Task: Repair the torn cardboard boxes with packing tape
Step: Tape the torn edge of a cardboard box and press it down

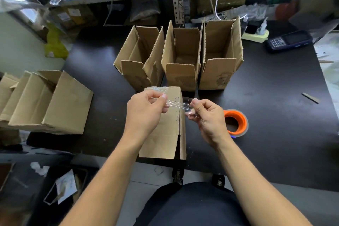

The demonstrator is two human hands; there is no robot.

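Note:
A flattened cardboard box (163,134) lies on the dark table's near edge, with a torn seam down its right side and crumpled clear tape at its far end. Above it I stretch a short strip of clear packing tape (177,105) between both hands. My left hand (146,113) pinches the strip's left end; my right hand (207,115) pinches its right end. An orange-cored tape roll (236,122) lies on the table just right of my right hand.
Three open upright cardboard boxes (181,57) stand in a row behind the flat one. More boxes (47,101) lie at the left edge. A dark handset (289,40) and a power strip (255,35) sit back right; a cardboard scrap (310,97) lies at right.

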